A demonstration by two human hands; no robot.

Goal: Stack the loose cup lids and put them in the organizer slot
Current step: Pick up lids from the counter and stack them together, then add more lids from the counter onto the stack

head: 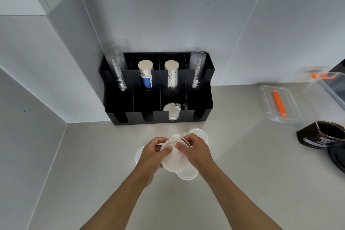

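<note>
Now left hand (pixel 152 155), right hand (pixel 194 152) both grip white lid (pixel 172 160), perhaps several stacked, over counter (pixel 93 155).

Clear cup stacks (pixel 116 68) & (pixel 197 70) lean in the rack's outer rear slots, w/ a blue paper cup stack (pixel 146 74) & a white one (pixel 171 74) between them. At 3 o'clock: clear tub (pixel 280 105) w/ orange bit inside; just below it, dark jar (pixel 322 134), its black lid (pixel 338 157) beside it.
</note>
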